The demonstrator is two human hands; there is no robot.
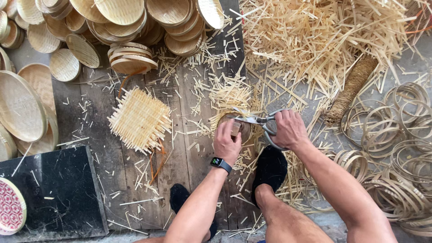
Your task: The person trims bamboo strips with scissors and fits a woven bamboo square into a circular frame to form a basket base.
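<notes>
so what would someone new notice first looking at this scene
Probably the centre, where the right hand grips large metal scissors against a small round woven bamboo piece steadied by the left hand. Next, the great heap of pale bamboo strip offcuts at upper right, and the stacked round woven bamboo trays along the top left. A square untrimmed woven bamboo mat lies on the dark wooden planks left of the hands.

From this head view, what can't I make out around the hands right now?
- Head view: the round woven piece is mostly covered by the left hand.
- The scissors handles sit inside the right hand; the blade tips blend into bamboo scraps.
- The red patterned disc is cut off by the left edge.
</notes>
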